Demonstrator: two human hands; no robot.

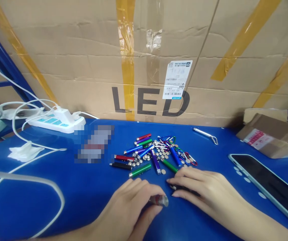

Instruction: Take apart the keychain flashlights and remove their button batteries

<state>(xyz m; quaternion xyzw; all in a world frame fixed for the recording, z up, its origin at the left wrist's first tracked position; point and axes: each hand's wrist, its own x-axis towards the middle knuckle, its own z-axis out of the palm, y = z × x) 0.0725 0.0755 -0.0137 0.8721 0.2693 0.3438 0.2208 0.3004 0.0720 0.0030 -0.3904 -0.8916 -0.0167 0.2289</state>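
Observation:
My left hand [144,201] is closed round a small dark red cylinder [159,200], its silver end sticking out to the right. To the right, the fingers of my right hand [196,187] are wrapped over a black object [183,189] close to the blue table [83,187]; most of it is hidden. Beyond both hands lies a loose pile of small metal tubes in several colours, among them a green tube [140,170], a purple tube [155,161] and a black tube [120,166]. Round button cells [163,171] and coloured carabiner clips [188,158] are mixed in.
A phone [269,184] lies at the right, below a small open carton [272,135]. A silver tool [205,135] lies at the back. White cables and a power strip [56,122] occupy the left. A large cardboard box [83,67] stands behind.

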